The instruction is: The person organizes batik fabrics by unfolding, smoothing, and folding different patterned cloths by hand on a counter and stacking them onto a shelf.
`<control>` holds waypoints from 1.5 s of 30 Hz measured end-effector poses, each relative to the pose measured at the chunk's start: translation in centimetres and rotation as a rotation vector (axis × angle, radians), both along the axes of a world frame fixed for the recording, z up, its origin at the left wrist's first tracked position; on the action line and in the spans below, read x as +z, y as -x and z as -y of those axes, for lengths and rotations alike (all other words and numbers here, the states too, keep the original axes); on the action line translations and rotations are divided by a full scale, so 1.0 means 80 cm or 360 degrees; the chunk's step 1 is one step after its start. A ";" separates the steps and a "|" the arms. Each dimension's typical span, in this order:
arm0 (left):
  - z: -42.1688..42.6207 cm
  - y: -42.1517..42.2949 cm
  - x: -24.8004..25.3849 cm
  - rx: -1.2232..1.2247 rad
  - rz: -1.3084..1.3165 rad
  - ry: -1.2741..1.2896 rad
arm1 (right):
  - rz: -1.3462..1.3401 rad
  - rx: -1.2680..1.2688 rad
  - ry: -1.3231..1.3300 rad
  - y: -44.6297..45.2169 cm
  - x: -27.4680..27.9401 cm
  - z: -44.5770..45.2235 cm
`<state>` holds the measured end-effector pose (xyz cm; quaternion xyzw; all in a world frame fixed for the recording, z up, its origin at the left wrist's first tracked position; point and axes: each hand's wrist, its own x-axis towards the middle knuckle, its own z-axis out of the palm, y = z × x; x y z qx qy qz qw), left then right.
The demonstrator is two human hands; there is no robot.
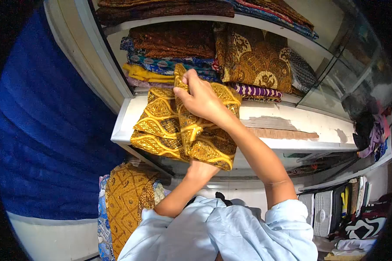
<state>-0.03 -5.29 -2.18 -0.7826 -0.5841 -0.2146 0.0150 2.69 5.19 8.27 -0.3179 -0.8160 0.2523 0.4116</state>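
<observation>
A folded golden-yellow and brown batik cloth (161, 126) is held up in front of the shelf, above its white front ledge. My right hand (202, 98) pinches a raised fold at the cloth's upper edge, thumb and fingers closed on it. From below, my left hand (203, 168) reaches under the lower edge and holds the cloth there; its fingers are hidden beneath the fabric. Just behind the cloth lies a stack of folded fabrics, with a plain yellow one (146, 75) near the bottom.
A brown patterned batik (252, 56) stands upright on the shelf (292, 117), beside a purple striped cloth (259, 91). More fabrics lie on the upper shelf. A blue curtain (48, 130) hangs at left, above draped batik (128, 200). Packed goods (331, 209) stand lower right.
</observation>
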 end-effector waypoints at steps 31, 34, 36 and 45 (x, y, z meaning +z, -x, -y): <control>-0.009 0.105 0.110 0.0330 -0.0189 -0.0616 | 0.0571 -0.0577 -0.0554 -0.034 -0.046 0.058; -0.037 0.106 0.060 0.0658 -0.0395 -0.0323 | 0.0867 -0.0687 -0.0426 -0.034 -0.086 0.060; -0.040 0.112 0.044 0.0656 -0.0350 -0.0286 | 0.0992 -0.0697 -0.0299 -0.034 -0.097 0.055; -0.038 0.119 0.050 0.0692 -0.0397 -0.0076 | 0.0999 -0.0704 -0.0298 -0.031 -0.095 0.053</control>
